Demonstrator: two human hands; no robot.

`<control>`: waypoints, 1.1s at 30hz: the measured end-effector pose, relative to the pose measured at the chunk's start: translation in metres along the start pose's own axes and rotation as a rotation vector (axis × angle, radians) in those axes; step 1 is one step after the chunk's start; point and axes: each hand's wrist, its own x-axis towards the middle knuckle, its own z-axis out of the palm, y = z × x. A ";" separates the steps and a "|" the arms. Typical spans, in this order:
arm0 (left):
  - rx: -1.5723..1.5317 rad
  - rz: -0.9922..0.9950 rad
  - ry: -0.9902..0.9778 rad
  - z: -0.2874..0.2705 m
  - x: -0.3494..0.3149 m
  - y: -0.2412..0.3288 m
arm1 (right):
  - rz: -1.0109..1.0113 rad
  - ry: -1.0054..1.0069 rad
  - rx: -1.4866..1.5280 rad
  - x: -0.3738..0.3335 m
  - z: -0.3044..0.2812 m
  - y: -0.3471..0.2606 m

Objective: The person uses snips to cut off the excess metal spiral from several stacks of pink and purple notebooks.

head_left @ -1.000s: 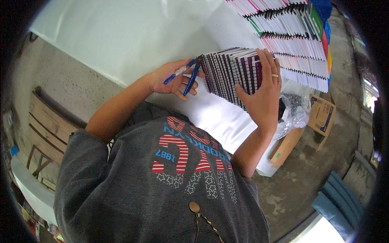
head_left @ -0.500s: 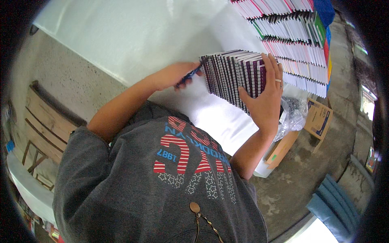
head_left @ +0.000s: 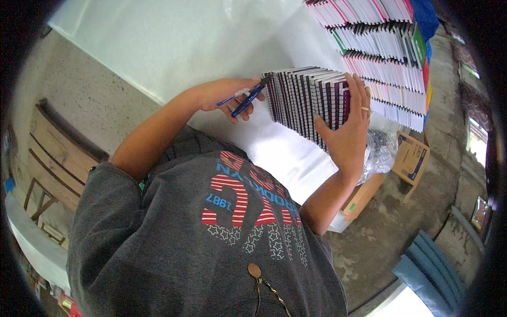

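A row of spiral-bound notebooks (head_left: 303, 105) with dark purple covers stands packed together on the white table (head_left: 206, 47), their bindings toward me. My left hand (head_left: 219, 95) holds a pair of scissors (head_left: 247, 103) with blue handles, the handles spread apart. Their dark blades point at the top left corner of the row, where a binding starts; whether they touch it I cannot tell. My right hand (head_left: 348, 124) is clasped round the right end of the row, thumb on the bindings and fingers over the far edge.
Several rows of stacked notebooks (head_left: 380, 66) stand at the far right of the table. Crumpled clear plastic (head_left: 383, 150) and a cardboard box (head_left: 411, 158) are beyond my right forearm. A wooden bench (head_left: 63, 153) is at the left, and blue padded material (head_left: 430, 272) at the lower right.
The scissors' handles have spread apart and my left fingers have loosened, showing more of the scissors. My right hand keeps its hold on the notebooks.
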 end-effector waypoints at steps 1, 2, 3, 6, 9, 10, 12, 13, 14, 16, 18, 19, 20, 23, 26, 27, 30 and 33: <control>-0.001 -0.005 -0.016 0.001 0.000 0.002 | 0.004 0.000 0.006 0.000 0.000 0.000; -0.001 -0.010 -0.033 0.002 0.001 0.002 | 0.004 -0.002 0.005 0.000 0.000 0.000; -0.002 -0.008 -0.032 0.001 0.002 0.002 | 0.008 -0.003 0.003 0.000 0.000 -0.001; 0.008 -0.006 -0.040 0.000 0.004 0.001 | 0.008 -0.003 -0.008 0.000 -0.001 -0.001; 0.047 -0.032 0.003 0.000 0.004 0.000 | -0.007 0.004 -0.012 -0.001 0.000 0.001; 0.002 -0.036 -0.043 -0.002 0.002 -0.001 | -0.020 0.007 -0.007 -0.001 0.001 0.002; -0.044 -0.040 -0.087 -0.004 0.002 0.000 | -0.023 0.007 0.001 0.000 0.001 0.003; -0.035 -0.020 -0.074 -0.004 0.002 0.001 | -0.028 0.008 0.008 0.000 0.001 0.002; -0.026 0.000 -0.061 -0.004 0.003 0.002 | -0.027 0.008 0.010 0.000 0.001 0.002; 0.002 -0.003 -0.052 -0.003 0.005 0.004 | -0.011 0.000 0.009 0.000 0.000 0.001; 0.030 -0.006 -0.043 -0.006 0.006 0.004 | -0.008 -0.001 0.009 0.000 0.000 0.001; -0.079 -0.003 -0.114 -0.010 0.007 0.002 | -0.006 -0.003 0.009 0.000 0.000 0.002; -0.188 -0.001 -0.185 -0.012 0.008 -0.001 | -0.005 -0.003 0.009 0.000 0.000 0.002; -0.671 -0.117 -0.375 -0.009 0.013 -0.008 | -0.012 -0.003 0.010 0.001 0.000 0.001; 0.117 0.043 0.090 0.007 0.005 0.002 | -0.025 0.003 0.023 0.000 0.001 0.003; 0.112 0.042 0.092 0.012 0.004 0.001 | -0.024 0.004 0.018 0.001 0.002 0.003; 1.031 0.280 0.580 0.017 0.001 0.002 | -0.010 -0.011 0.011 0.002 0.001 0.001; 0.569 0.123 0.255 0.007 0.001 0.007 | -0.003 -0.020 0.026 0.002 0.000 0.001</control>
